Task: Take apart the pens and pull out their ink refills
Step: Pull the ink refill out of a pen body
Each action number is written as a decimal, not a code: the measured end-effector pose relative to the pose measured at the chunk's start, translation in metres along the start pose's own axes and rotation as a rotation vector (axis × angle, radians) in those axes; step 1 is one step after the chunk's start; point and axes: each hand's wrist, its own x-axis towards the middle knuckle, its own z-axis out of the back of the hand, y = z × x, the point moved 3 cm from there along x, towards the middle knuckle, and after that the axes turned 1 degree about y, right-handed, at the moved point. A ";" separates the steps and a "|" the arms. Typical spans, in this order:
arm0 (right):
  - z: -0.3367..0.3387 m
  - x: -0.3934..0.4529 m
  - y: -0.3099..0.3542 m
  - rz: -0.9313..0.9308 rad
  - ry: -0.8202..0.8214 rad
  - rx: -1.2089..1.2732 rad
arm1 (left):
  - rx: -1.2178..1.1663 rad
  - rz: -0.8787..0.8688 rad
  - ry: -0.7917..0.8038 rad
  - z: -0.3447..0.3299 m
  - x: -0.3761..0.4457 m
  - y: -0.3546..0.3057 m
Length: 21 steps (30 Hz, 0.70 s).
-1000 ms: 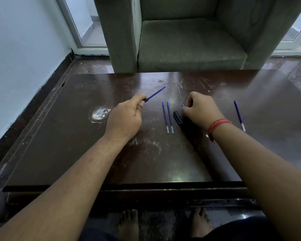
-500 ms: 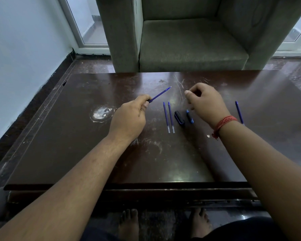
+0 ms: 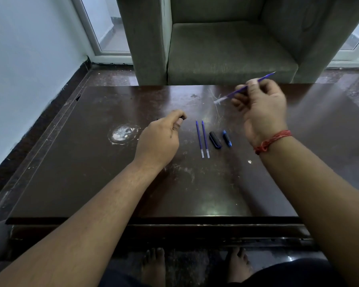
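Note:
My right hand (image 3: 261, 108) is raised above the far right of the table and pinches a thin blue ink refill (image 3: 251, 85), which is motion-blurred and slants up to the right. My left hand (image 3: 160, 139) rests on the table (image 3: 91, 162), its fingers curled round a dark pen barrel (image 3: 182, 117) of which only the end shows. Between the hands two more blue refills (image 3: 202, 139) lie side by side. Just right of them lie a black pen cap (image 3: 215, 140) and a short blue-tipped pen piece (image 3: 227, 138).
A grey-green armchair (image 3: 226, 48) stands right behind the table's far edge. A white scuffed patch (image 3: 122, 133) marks the tabletop left of my left hand. A wall runs along the left. My bare feet (image 3: 155, 264) show under the near edge.
The blue refill that stuck out of the barrel in my left hand is now in my right hand, drawn out and lifted up to the right. My left hand stayed put.

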 end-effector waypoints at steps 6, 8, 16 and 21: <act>-0.010 -0.012 -0.034 0.105 0.280 -0.966 | -0.048 0.100 -0.088 0.008 0.005 0.008; -0.029 -0.023 -0.053 0.160 0.414 -1.230 | -0.046 0.118 -0.095 0.009 0.005 0.009; -0.057 -0.032 -0.082 0.336 0.490 -1.622 | -0.045 0.143 -0.112 0.015 0.003 0.012; -0.053 -0.027 -0.079 0.345 0.490 -1.664 | -0.041 0.138 -0.108 0.016 0.002 0.011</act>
